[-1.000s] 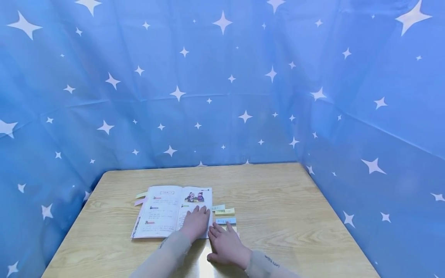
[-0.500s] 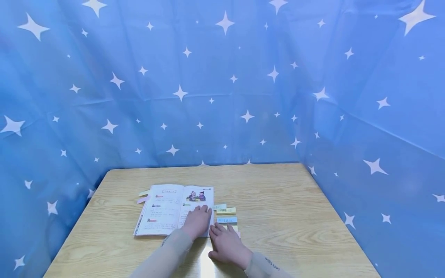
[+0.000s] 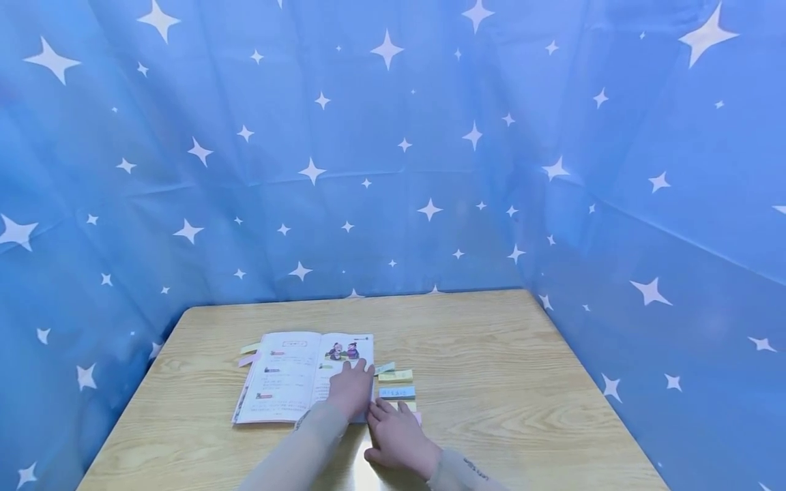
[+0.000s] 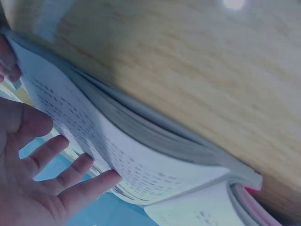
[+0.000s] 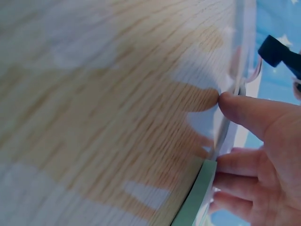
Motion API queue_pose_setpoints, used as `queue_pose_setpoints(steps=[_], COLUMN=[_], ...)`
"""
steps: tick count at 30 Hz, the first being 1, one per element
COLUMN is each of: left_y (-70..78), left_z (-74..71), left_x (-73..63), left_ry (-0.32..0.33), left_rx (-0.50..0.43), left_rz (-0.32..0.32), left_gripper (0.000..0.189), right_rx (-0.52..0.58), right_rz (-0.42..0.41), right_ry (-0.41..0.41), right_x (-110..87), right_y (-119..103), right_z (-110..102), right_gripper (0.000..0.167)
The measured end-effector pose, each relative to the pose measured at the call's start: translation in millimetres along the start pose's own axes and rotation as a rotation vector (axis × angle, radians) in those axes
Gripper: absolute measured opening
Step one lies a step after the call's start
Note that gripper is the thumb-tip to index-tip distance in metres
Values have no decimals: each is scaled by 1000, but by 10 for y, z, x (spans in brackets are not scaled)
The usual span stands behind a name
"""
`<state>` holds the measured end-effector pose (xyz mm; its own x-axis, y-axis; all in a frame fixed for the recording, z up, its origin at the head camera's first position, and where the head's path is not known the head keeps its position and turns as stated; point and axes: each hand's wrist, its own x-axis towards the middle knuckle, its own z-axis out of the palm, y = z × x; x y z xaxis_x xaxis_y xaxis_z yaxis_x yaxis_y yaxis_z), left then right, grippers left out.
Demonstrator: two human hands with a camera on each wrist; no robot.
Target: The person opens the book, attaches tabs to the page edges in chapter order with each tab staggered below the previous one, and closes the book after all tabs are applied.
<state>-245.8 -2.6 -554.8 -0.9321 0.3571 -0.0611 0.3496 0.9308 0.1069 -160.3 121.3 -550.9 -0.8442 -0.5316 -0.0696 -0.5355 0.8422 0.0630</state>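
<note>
An open book (image 3: 279,385) lies on the table, with printed text and a cartoon of two figures on its right page. My left hand (image 3: 350,391) rests on the right page near its outer edge; the left wrist view shows its fingers (image 4: 91,190) spread and fairly straight over the text. My right hand (image 3: 399,435) lies at the book's lower right corner, close to several sticky tabs. Among these tabs are a blue one (image 3: 397,392) and a yellow one (image 3: 396,376). In the right wrist view the right thumb (image 5: 244,110) stands apart from the fingers, near a green strip (image 5: 195,200).
The wooden table (image 3: 510,382) extends right of the book. Yellow and pink tabs (image 3: 249,359) stick out from the book's left side. A blue curtain (image 3: 393,150) with white stars surrounds the table's back and sides.
The left hand has shifted slightly toward the page's outer edge. The uppermost tab at the right now slants upward. The right hand stays nearly still, and the head view has shifted a little.
</note>
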Motion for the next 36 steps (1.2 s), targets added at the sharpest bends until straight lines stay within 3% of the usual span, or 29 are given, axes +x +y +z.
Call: queue_pose_setpoints(steps=[6, 19, 25, 36], left_y=[12, -140, -223, -150], left_z=[-29, -123, -127, -128], left_x=[-56, -165, -106, -28], left_ry=[-10, -34, -49, -9], left_rx=[-38, -117, -233, -261], left_rz=[-12, 105, 10, -46], left_gripper=[51, 33, 29, 27], right_rx=[-15, 10, 25, 7], right_rz=[13, 32, 28, 24], right_ry=[-10, -23, -65, -47], right_x=[7, 17, 32, 50], right_y=[-20, -48, -63, -20], right_z=[5, -47, -46, -39], right_gripper=[77, 78, 75, 73])
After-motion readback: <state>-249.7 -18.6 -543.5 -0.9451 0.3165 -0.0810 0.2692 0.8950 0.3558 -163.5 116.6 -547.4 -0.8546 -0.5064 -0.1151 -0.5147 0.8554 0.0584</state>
